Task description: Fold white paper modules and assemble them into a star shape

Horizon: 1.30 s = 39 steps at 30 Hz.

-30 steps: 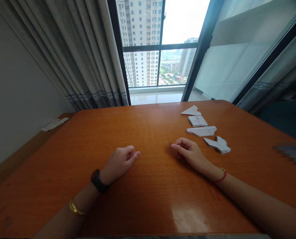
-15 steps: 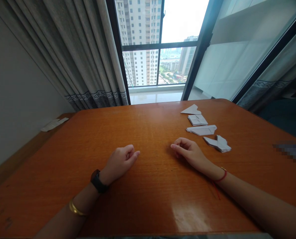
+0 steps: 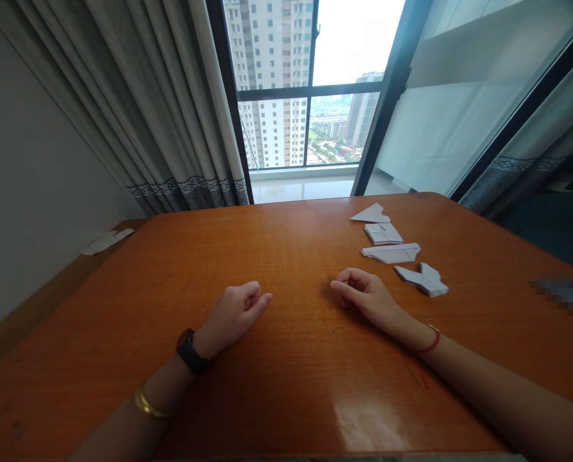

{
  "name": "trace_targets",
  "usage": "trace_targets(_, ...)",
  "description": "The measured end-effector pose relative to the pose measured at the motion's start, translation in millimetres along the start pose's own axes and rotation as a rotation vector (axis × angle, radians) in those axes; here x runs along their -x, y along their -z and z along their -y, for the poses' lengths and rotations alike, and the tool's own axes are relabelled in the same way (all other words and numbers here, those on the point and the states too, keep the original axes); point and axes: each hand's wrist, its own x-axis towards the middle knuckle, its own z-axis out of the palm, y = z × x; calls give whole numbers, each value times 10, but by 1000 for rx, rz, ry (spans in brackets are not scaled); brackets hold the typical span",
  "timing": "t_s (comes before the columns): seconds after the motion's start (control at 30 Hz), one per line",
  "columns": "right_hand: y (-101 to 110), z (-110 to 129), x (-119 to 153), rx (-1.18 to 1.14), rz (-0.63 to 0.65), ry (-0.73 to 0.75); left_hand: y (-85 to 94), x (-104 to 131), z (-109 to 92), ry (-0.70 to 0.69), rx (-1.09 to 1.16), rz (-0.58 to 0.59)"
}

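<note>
My left hand (image 3: 233,316) rests on the wooden table (image 3: 286,398) left of centre, fingers curled into a loose fist with nothing seen in it. Right of centre lies my right hand (image 3: 366,295), its fingers curled and closed, also with no object showing. Nearest to it is a folded white paper shape (image 3: 429,280) with a pointed end. Behind that, in a column going away, are a long flat folded paper (image 3: 392,253), a squarish folded paper (image 3: 383,233) and a pointed paper piece (image 3: 371,213). Neither hand touches the papers.
A blurred, pixelated object (image 3: 565,296) lies at the table's right side. White paper (image 3: 107,242) sits on a ledge beyond the left edge. A grey curtain (image 3: 171,115) and a window (image 3: 310,93) stand behind the table.
</note>
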Motion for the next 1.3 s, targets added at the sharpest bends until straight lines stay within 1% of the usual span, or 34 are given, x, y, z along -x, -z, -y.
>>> trace_targets(0.8, 9, -9, -1, -25, 25, -3, -17, 4, 17, -8, -6, 14)
trace_targets(1.3, 27, -36, 4, 3, 36, -12, -8, 14, 13, -5, 9, 25)
